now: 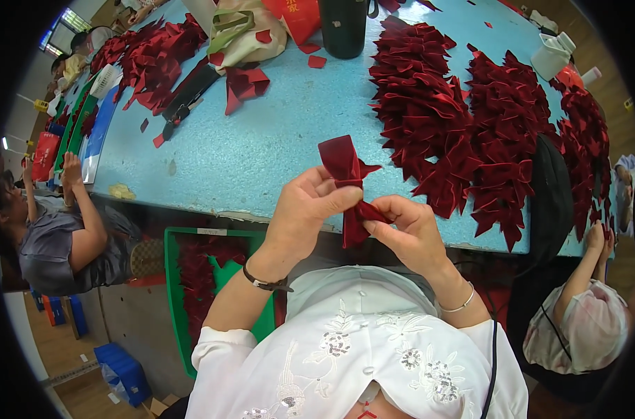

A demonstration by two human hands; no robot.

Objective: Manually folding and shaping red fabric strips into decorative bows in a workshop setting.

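Head view, from the left: a blue crate (130, 377) sits low, its contents unclear; next, below the edge of the table (261, 140), a green bin (169, 293) holds dark red pieces (195, 283), mostly toward its left side. The left hand (300, 213) is clamped on the bow (340, 159) around its middle, thumb across it. The bow is between the hands at the table's near edge, its long axis running away from the person, broad loop at the far end. The right hand (410, 232) pinches the lower right fold, nearer the close end. Rightward, piled bows (415, 91) lie in rows on the table.
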